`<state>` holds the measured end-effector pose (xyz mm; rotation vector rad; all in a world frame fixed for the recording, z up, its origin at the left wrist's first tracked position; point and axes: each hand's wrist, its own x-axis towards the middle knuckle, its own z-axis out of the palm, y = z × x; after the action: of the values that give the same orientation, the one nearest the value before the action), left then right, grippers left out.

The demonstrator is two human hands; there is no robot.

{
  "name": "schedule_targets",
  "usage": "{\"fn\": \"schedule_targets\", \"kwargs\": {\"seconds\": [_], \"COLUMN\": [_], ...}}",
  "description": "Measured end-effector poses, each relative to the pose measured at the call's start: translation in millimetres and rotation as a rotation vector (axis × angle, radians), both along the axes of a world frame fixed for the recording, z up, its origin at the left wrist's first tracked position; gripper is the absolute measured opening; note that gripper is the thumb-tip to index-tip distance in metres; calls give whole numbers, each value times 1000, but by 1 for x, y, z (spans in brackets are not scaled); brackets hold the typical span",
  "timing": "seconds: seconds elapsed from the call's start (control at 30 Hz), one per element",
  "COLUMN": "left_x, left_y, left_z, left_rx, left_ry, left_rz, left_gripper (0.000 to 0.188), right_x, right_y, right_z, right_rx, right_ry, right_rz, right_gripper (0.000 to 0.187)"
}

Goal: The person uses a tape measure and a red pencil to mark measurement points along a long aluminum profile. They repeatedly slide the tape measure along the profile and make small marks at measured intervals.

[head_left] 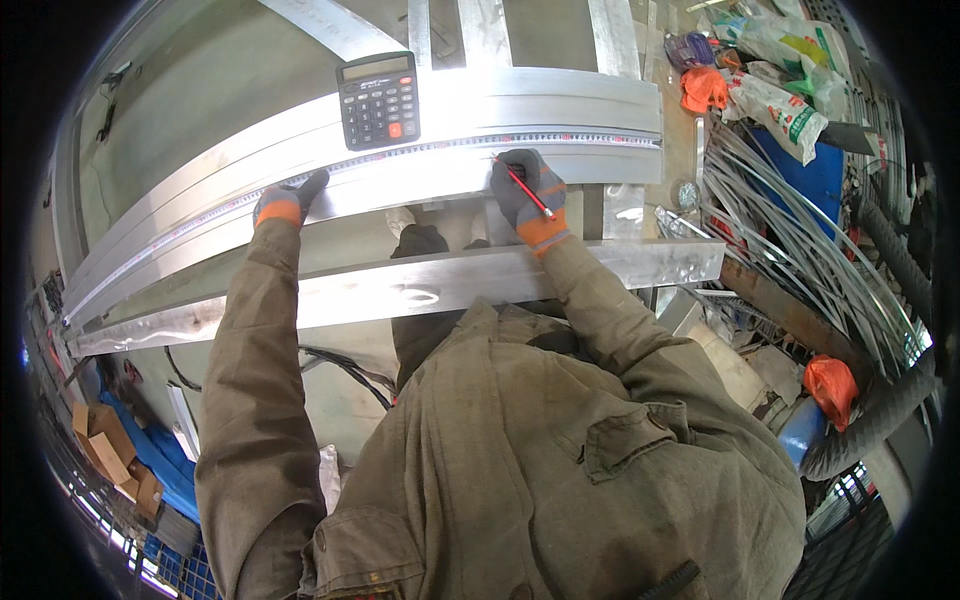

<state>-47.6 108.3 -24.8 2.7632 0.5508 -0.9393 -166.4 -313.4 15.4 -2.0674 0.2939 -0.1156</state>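
My right hand (529, 190), in a grey glove with an orange cuff, is closed round a red pencil (530, 192). The pencil's upper-left end is close to the near metal strip, below a tape measure (570, 138). That tape lies stretched along several long silvery metal strips (560, 95) set side by side. At the left, my gloved left hand (290, 200) rests at the tape and the strips' near edge, thumb and fingers apart; its fingertips are partly hidden. A black calculator (380, 102) lies on the strips between and beyond my hands.
A metal beam (440, 282) crosses under my forearms, nearest my body. Crosswise metal bars (485, 35) run beneath the strips. Thin metal rods (800, 240), plastic bags (775, 110) and an orange bag (830, 390) crowd the right. A cardboard box (112, 455) stands lower left.
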Motion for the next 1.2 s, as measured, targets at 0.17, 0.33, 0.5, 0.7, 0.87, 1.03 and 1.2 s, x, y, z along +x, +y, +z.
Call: {"fn": "schedule_targets", "kwargs": {"seconds": [0.17, 0.33, 0.5, 0.7, 0.87, 1.03, 1.2], "left_x": [0, -3, -2, 0, 0, 1, -2], "left_y": [5, 5, 5, 6, 12, 17, 9], "left_z": [-4, -4, -7, -12, -21, -29, -12], "left_rx": [-23, -23, -6, 30, 61, 104, 26], "left_ry": [7, -24, 17, 20, 40, 36, 32], "left_rz": [25, 51, 67, 69, 43, 36, 70], "left_gripper": [109, 109, 108, 109, 111, 114, 112], "right_x": [4, 8, 12, 15, 18, 20, 19], "right_y": [-1, -1, -4, -8, -10, -11, -14], "right_z": [-4, -7, -4, -1, -6, -9, -7], "right_rx": [-48, -34, -97, -109, -154, -110, -114], "right_ry": [-12, -68, -78, -63, -95, -110, -111], "right_rz": [-20, -46, -19, 3, 27, 18, 60], "right_gripper": [14, 11, 11, 10, 6, 6, 6]}}
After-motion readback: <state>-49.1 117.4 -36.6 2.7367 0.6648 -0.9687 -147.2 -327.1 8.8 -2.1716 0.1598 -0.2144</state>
